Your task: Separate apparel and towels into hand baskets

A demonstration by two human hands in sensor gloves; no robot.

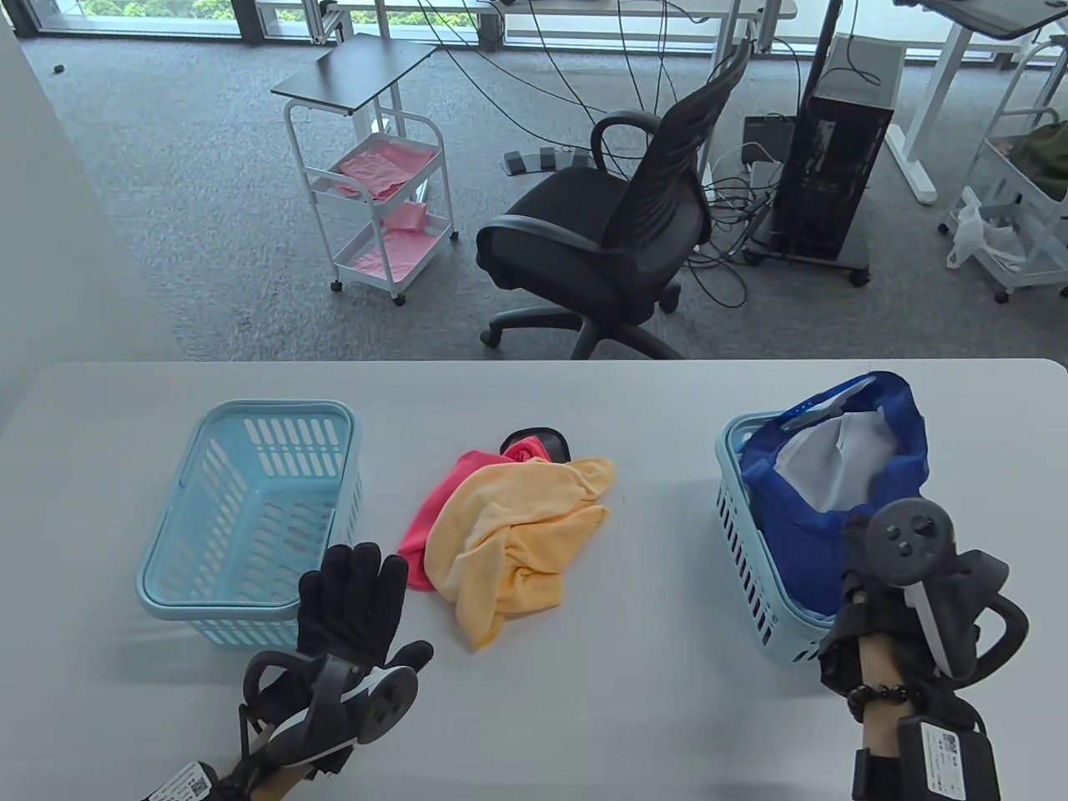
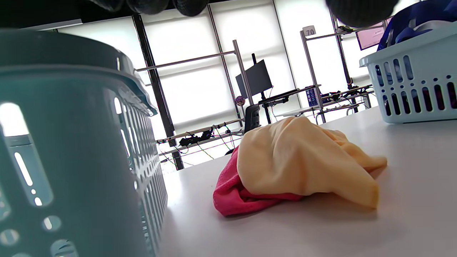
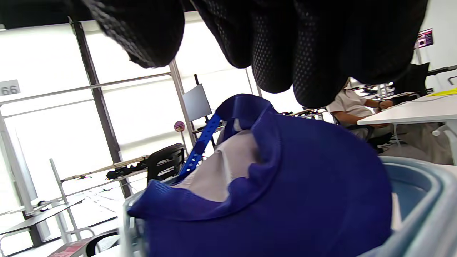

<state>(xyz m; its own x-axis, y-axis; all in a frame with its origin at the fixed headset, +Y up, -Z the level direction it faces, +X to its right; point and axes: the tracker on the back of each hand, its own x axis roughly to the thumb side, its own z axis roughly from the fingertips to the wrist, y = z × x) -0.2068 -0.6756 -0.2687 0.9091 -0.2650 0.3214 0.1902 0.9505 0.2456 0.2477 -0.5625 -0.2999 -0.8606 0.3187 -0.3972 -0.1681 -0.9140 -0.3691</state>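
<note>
On tabletop, left grip [image 1: 355, 601] spread apart beside empty basket [image 1: 250, 509]; right grip [image 1: 868, 576] over blue cap [image 1: 834, 501], closure unclear.

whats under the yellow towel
A pink towel lies partly under the yellow towel, with a black item poking out behind. Anything more beneath is covered.

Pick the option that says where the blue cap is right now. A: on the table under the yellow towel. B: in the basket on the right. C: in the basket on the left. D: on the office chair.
B: in the table view the blue cap sits in the right basket, with the right hand at it, while the left basket holds nothing visible.
</note>
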